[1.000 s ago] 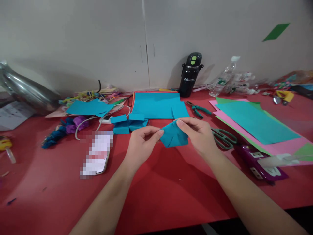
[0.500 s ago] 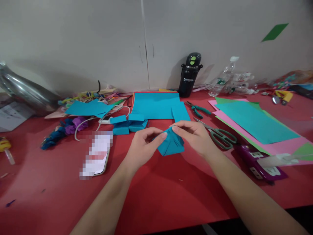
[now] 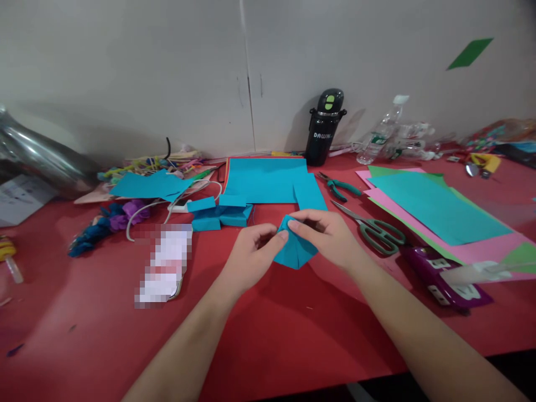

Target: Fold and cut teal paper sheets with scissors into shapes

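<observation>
A small folded piece of blue paper [image 3: 295,252] is held up over the red table, with crease lines running toward its top corner. My left hand [image 3: 256,254] pinches its left edge between thumb and fingers. On the upper right side, my right hand [image 3: 324,233] grips the paper, its thumb pressed near the top corner. The fingertips behind the paper are hidden. Just beyond my left hand lies a folded blue paper form [image 3: 220,213]. Flat blue sheets [image 3: 263,181] rest farther back.
Right of my hands are scissors [image 3: 379,231], pliers [image 3: 341,188], a purple glue gun [image 3: 439,279] and coloured sheets [image 3: 439,206]. A phone [image 3: 165,265] lies on the left. A black bottle [image 3: 322,131] and a plastic bottle [image 3: 381,134] stand near the wall.
The folded paper has turned slightly in my hands, so its lower corner points more straight down. My right thumb has shifted a little left and down along its top.
</observation>
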{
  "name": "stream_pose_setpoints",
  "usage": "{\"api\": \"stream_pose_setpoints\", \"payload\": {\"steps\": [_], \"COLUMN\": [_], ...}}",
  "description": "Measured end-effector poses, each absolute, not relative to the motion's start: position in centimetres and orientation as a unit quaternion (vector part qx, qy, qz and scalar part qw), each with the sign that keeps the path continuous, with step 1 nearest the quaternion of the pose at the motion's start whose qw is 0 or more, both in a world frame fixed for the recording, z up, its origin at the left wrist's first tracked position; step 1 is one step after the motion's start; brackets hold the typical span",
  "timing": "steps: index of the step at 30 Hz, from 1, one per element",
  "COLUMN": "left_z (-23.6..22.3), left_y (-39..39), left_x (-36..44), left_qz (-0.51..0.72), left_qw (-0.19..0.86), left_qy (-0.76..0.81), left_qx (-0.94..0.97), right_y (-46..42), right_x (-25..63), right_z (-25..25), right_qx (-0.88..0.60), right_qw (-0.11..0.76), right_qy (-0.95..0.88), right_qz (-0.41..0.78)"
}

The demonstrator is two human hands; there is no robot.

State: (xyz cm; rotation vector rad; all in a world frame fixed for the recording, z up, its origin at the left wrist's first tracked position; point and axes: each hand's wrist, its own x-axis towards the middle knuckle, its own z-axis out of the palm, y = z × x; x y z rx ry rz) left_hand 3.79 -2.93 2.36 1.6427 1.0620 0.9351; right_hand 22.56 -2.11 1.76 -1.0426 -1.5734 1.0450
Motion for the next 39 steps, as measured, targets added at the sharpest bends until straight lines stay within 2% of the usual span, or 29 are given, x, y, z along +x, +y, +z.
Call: {"api": "stream_pose_setpoints", "payload": {"steps": [9,16,21,32,39], "left_z": [2.3,1.7,1.6,1.6,1.6], "left_y": [-2.7,-2.3,-2.3,-2.4,-2.4], "left_x": [3.6,3.1,3.1,3.1,3.3], "left_qz": [0.397,0.453,0.467,0.45,0.436], "left_qw": [0.442,0.371,0.374,0.365,0.407], "left_qy": [0.43,0.472,0.457,0.464,0.442], "left_qx": [0.68,0.659,0.658,0.67,0.67], "right_y": [-2.2,-1.8,-1.5,-1.5,-1.8], "right_x": [22.7,23.0,23.2,23.2,22.7], "right_z": [1.3,1.6,1.5,1.2,1.2], "right_qx": [-0.408,-0.426,-0.431,-0.426,-0.435], "right_qw": [0.442,0.452,0.459,0.42,0.429], "right_qy": [-0.675,-0.652,-0.639,-0.641,-0.674], "right_qz": [0.426,0.435,0.442,0.481,0.416]}}
